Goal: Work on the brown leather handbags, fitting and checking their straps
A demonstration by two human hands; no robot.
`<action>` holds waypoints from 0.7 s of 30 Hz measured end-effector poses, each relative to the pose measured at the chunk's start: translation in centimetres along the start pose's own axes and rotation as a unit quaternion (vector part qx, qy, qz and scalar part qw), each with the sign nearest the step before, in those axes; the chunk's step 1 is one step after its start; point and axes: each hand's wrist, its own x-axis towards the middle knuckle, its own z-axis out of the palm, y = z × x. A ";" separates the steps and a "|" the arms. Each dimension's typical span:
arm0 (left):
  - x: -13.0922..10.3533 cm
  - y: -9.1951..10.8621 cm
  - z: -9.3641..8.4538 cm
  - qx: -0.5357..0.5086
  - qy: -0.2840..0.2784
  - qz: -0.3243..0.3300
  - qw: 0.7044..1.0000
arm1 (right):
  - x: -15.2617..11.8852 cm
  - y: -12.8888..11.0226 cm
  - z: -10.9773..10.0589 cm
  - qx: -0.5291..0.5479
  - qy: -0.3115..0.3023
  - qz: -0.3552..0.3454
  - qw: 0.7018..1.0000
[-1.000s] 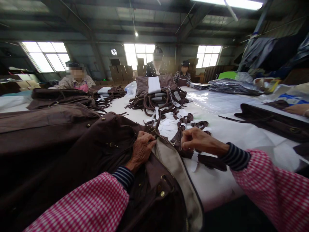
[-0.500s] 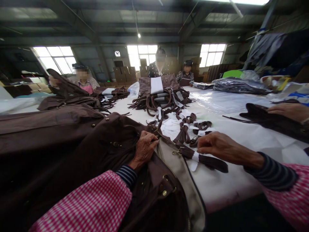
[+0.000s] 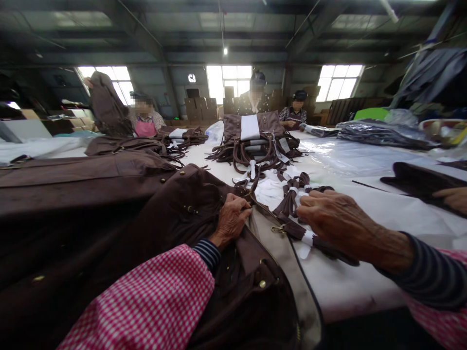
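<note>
My left hand (image 3: 232, 218) is closed on the zippered edge of a large dark brown bag (image 3: 182, 233), whose beige lining (image 3: 268, 228) shows along the open zip. Brass studs and small buckles dot the bag. My right hand (image 3: 328, 218) is over the table with fingers curled; whatever is in them is hidden. Just beneath it lies a folded brown strap (image 3: 295, 229) with a brass clip and a white paper band (image 3: 308, 238). Behind that, more bundled straps (image 3: 288, 201) are tied with white paper, partly covered by my hand.
Stacked brown bags (image 3: 229, 127) with white paper bands stand mid-table. Clear plastic sheets (image 3: 328, 150) and wrapped dark goods (image 3: 383, 133) lie at the right. A co-worker's hand (image 3: 454, 198) rests by a brown piece (image 3: 419, 182) there. Several people work across the table.
My right hand has come slightly nearer, its fingers still curled by the straps. My left hand keeps its grip. A co-worker at far left has raised a brown bag. The view has turned left.
</note>
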 end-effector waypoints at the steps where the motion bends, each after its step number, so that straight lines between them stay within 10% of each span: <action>1: 0.0 0.0 0.0 0.000 0.000 0.000 1.000 | 0.2 0.1 0.2 -0.004 0.005 -0.004 1.000; 21: -0.1 0.3 0.0 0.024 -0.005 -0.005 1.000 | 1.6 -0.4 3.8 0.074 -0.082 -0.061 0.992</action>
